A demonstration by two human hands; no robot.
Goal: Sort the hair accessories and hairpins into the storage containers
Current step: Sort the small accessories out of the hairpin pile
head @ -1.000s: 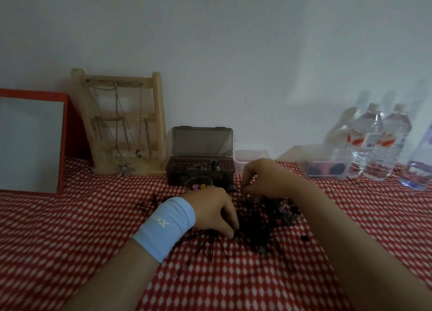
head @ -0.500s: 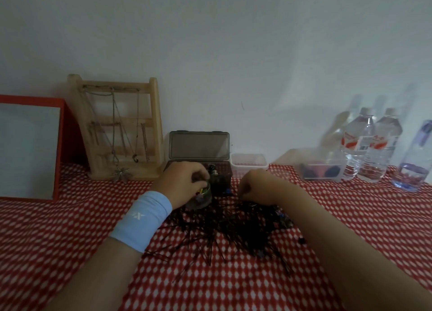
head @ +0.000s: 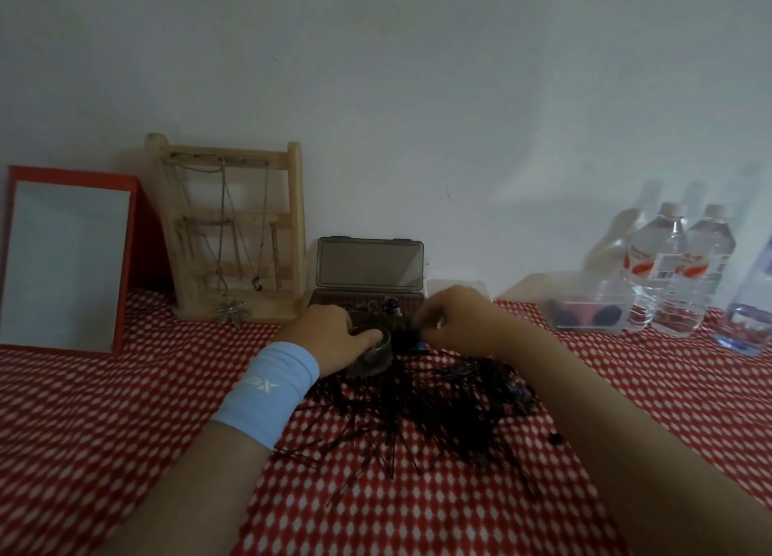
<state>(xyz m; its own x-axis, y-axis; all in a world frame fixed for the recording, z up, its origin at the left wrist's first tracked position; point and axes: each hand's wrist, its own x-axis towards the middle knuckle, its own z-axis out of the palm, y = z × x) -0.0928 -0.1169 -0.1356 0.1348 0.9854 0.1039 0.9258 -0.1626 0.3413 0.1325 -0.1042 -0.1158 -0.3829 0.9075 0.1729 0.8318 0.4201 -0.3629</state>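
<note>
A heap of black hairpins and small dark hair accessories [head: 438, 413] lies on the red chequered cloth in front of me. My left hand [head: 330, 334], with a light blue wristband, reaches over a small clear cup [head: 376, 357]; its fingertips lie on the cup's rim. My right hand [head: 455, 317] is at the heap's far edge with its fingers curled, pinching a small dark accessory [head: 411, 336]. Just behind both hands stands a dark storage box [head: 369, 269] with its lid up. What lies in the cup is blurred.
A small clear tub [head: 476, 286] peeks out behind my right hand. Another clear tub [head: 585, 311] with dark items and several water bottles [head: 656, 263] stand at the right. A wooden jewellery stand [head: 234, 229] and a red-framed mirror [head: 67, 258] lean on the wall at the left.
My left hand left the hairpin heap and moved forward to the small cup, where it has settled on the rim. My right hand stayed at the heap's far edge.
</note>
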